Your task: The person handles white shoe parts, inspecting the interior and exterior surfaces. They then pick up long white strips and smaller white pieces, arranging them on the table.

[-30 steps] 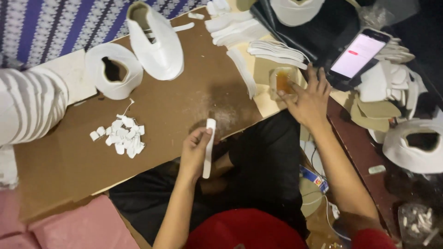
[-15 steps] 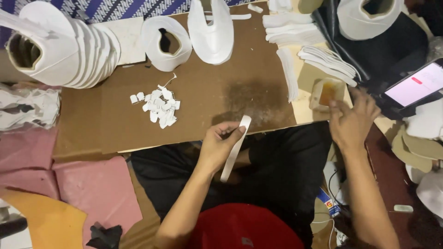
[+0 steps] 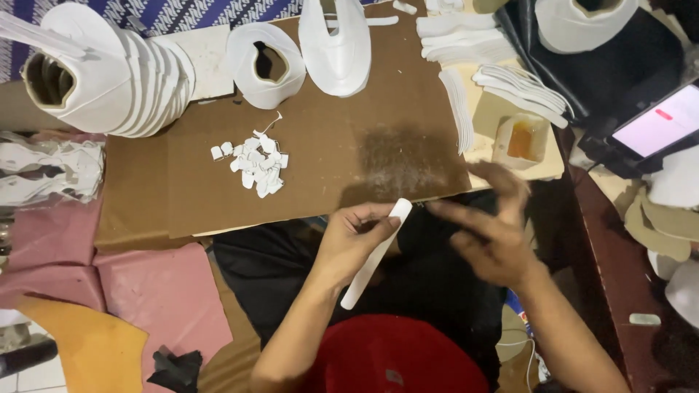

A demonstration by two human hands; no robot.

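Note:
My left hand (image 3: 351, 240) holds a long white strip (image 3: 378, 252) by its upper part, just below the front edge of the brown board (image 3: 328, 156). The strip slants down toward my lap. My right hand (image 3: 486, 229) hovers to the right of the strip's top end, blurred, with fingers spread and nothing in it. A small container of amber glue (image 3: 523, 138) sits on the board's right side, above my right hand. A pile of small white tabs (image 3: 255, 161) lies on the board to the upper left of my left hand.
Stacked white shoe uppers (image 3: 109, 69) stand at the far left, with more white pieces (image 3: 335, 40) and strips (image 3: 466, 33) along the top. A phone with a lit screen (image 3: 659, 127) lies at the right. Pink sheets (image 3: 156, 291) and an orange sheet (image 3: 80, 342) lie lower left.
My right hand has left the glue container and come down toward the strip's top end. My left hand kept hold of the strip, and the view shifted.

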